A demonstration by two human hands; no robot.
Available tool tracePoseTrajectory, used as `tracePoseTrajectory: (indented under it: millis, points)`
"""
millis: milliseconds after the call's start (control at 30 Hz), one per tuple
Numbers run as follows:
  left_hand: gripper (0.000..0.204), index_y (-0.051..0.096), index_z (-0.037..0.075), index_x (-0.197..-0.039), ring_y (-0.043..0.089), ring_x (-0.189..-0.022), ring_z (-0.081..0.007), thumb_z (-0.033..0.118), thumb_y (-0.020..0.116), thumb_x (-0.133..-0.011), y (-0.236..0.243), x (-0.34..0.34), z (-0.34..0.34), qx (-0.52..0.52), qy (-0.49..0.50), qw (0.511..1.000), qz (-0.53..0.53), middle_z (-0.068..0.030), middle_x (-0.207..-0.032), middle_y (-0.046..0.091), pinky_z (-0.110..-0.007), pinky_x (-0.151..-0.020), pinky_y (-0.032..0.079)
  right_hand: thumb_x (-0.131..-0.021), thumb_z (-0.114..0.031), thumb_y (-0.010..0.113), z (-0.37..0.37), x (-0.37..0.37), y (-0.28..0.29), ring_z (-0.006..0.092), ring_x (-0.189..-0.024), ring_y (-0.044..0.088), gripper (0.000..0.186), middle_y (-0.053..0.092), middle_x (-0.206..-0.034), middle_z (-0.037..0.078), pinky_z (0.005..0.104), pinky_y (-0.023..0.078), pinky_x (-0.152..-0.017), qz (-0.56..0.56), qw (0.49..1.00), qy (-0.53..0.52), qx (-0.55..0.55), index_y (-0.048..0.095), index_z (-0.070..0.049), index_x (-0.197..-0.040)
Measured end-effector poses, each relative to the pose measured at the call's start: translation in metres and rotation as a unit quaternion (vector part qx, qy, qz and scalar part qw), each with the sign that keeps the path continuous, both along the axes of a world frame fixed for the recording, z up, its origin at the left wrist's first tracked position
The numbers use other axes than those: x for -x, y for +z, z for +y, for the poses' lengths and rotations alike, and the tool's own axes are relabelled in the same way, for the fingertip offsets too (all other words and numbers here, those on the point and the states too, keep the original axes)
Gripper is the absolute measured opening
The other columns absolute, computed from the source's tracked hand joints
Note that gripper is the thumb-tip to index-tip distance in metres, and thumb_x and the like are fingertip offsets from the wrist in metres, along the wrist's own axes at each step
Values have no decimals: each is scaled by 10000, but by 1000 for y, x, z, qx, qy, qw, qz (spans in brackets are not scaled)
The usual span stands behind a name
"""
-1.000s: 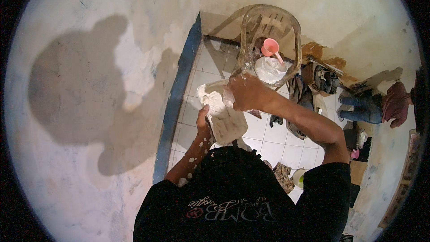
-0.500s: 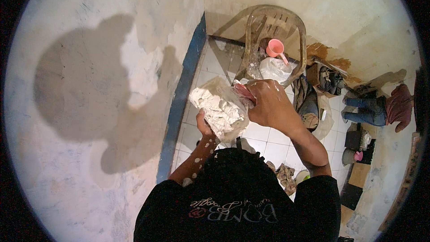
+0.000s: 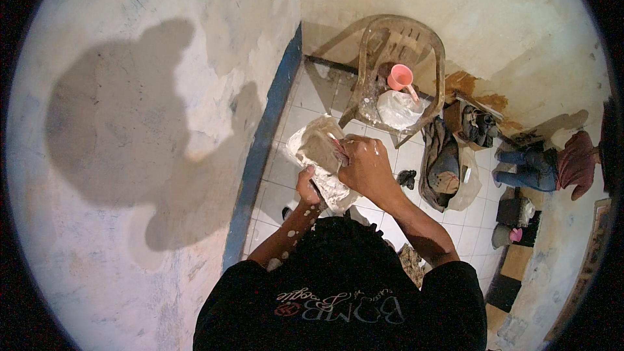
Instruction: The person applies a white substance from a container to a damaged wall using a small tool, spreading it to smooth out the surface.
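Note:
My left hand point(image 3: 308, 186) grips the near left side of a shallow tub point(image 3: 320, 145) from below, its thumb along the edge. White putty point(image 3: 334, 191) lies thick toward the tub's near side and smears its rim, while the far part shows a scraped, greyish surface. My right hand point(image 3: 369, 166) is closed round the red handle of a putty knife point(image 3: 339, 149) held over the tub's right side. Its blade is mostly hidden against the tub and behind my fingers. White specks mark my left forearm and right hand.
Close on the left stands a patchy wall point(image 3: 130, 234) with a blue band point(image 3: 268, 114) along its base. Ahead, a stained plastic chair point(image 3: 438, 68) carries a pink dipper point(image 3: 400, 77) and a white plastic bag point(image 3: 398, 109). A dark bag point(image 3: 442, 172) and another person point(image 3: 575, 159) are at right.
My right hand has moved left and nearer, taking the putty knife deeper over the tub. The tub has tilted, and its putty has shifted toward the near side, baring the far part.

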State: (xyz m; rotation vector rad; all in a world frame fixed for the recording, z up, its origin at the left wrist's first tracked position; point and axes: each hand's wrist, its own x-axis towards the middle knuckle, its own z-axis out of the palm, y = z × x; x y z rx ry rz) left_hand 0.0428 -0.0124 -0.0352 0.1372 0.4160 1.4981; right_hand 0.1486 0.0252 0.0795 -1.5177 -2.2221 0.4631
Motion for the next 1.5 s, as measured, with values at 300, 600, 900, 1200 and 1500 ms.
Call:
tracePoseTrajectory:
  millis: [300, 600, 900, 1200, 1500]
  points:
    - [626, 326, -1, -1240, 432, -1096, -328, 357, 449, -741, -14, 6, -4, -9, -10, 995, 94, -180, -1204, 422, -424, -948, 335, -547, -7, 572, -3, -5, -14, 373, -660, 560, 189, 571, -688, 206, 413, 452, -593, 77, 994, -39, -74, 596, 42, -728]
    - [533, 403, -14, -1172, 489, -1025, -272, 386, 368, -821, -60, 8, -5, -175, -33, 970, -168, -142, -1103, 504, -394, -894, 380, -556, -11, 586, -27, 14, -9, 351, -661, 579, 209, 590, -709, 187, 386, 472, -596, 115, 990, 67, -53, 610, 33, -759]
    - [637, 300, -6, -1259, 390, -1138, -296, 398, 397, -777, -12, -11, -4, -54, 42, 997, -24, -159, -1219, 406, -413, -968, 309, -557, -49, 580, -17, -16, 19, 355, -663, 573, 238, 592, -741, 186, 409, 463, -623, 48, 999, -9, -7, 609, 3, -788]
    - [622, 325, 1, -1242, 422, -1102, -300, 422, 395, -790, -13, -7, 1, 38, 16, 999, -4, -159, -1204, 419, -421, -945, 334, -543, 12, 543, -28, -16, -3, 388, -653, 546, 177, 561, -680, 205, 416, 449, -601, 85, 996, -17, -17, 587, 34, -713]
    - [635, 289, 20, -1271, 401, -1133, -316, 436, 383, -802, -14, -9, -3, -37, -7, 997, -65, -164, -1241, 388, -437, -963, 316, -535, 4, 555, -16, -26, -10, 371, -658, 557, 287, 570, -706, 202, 403, 451, -593, 61, 998, -16, -12, 603, 29, -817]
